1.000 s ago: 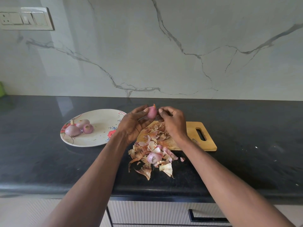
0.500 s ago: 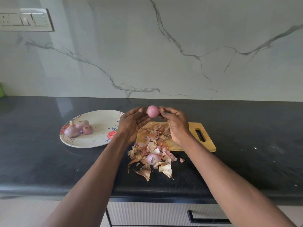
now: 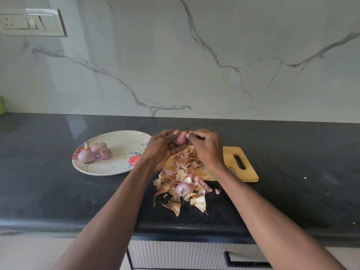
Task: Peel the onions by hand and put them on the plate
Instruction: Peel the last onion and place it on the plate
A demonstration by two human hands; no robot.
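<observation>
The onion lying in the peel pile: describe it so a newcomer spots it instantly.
On the black countertop, look just in front of the wooden cutting board, below both hands. A pale pink onion sits half-buried in the peel pile, the only rounded thing among flat scraps.

There is only one view, from a camera on the person's head, looking forward and down at the dark surface (image 3: 48,191) from close, at arm's reach. The marble wall (image 3: 194,55) fills the 12 o'clock part, and both forearms come in from 6 o'clock.

Pink onion (image 3: 179,138) held aloft, three peeled onions (image 3: 94,152) on floral plate (image 3: 120,168)
</observation>
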